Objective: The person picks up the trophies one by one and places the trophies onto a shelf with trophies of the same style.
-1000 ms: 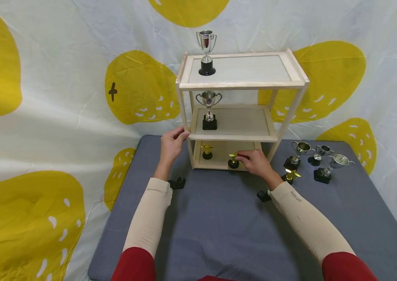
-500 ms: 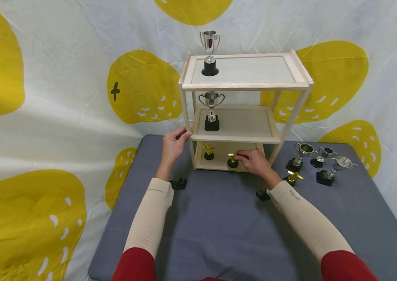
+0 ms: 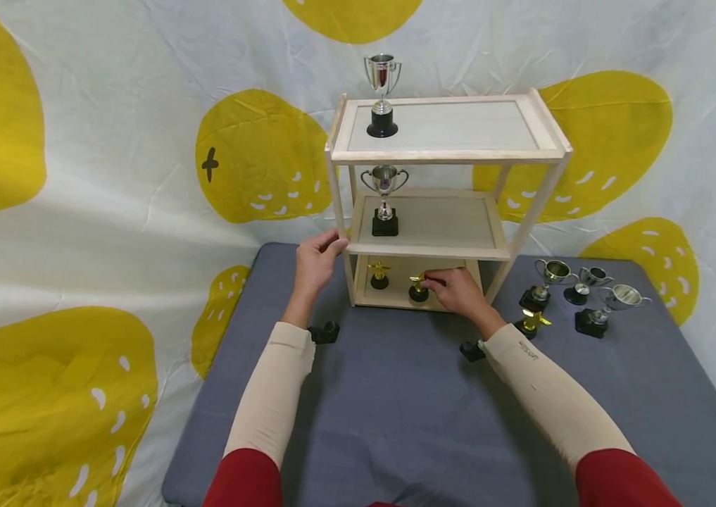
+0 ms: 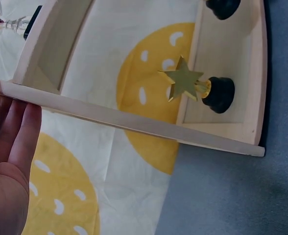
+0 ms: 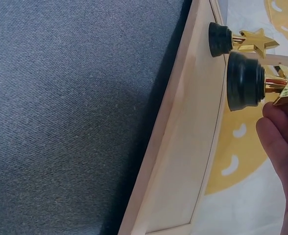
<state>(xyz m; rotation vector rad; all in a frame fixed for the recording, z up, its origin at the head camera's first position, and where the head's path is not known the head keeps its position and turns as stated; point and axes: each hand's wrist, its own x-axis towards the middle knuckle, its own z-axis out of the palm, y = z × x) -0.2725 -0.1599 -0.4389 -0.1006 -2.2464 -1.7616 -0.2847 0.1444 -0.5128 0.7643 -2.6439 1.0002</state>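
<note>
From my remote seat I see the right hand's grip (image 3: pixel 455 290) pinching a small gold star-topped trophy with a round black base (image 5: pixel 247 81). It lies at the very tips of the fingers, not in the palm: the star is at the fingertips, while the stem and base are outside the grip, hanging below it in my head view. The base is over the pale wooden bottom shelf (image 3: pixel 399 283), near its front edge; I cannot tell whether it touches the board. Part of the star runs out of my right wrist view, so I can't make out every contact there.

Beside it, to the left and a little apart, a matching gold star trophy with a black base (image 3: pixel 379 282) stands upright on the same board.

The left hand's grip (image 3: pixel 316 262) pinches the left front post (image 4: pixel 134 120) of the three-tier pale wooden rack (image 3: pixel 453 155), level with the middle tier. A silver two-handled cup (image 3: pixel 382 79) stands on the top tier, and another silver cup on a square black base (image 3: pixel 386 222) stands below it. On the grey cloth-covered bench (image 3: pixel 389 408), right of the rack, I see three metal cups (image 3: pixel 624 297) and another gold star trophy (image 3: pixel 530 324).
</note>
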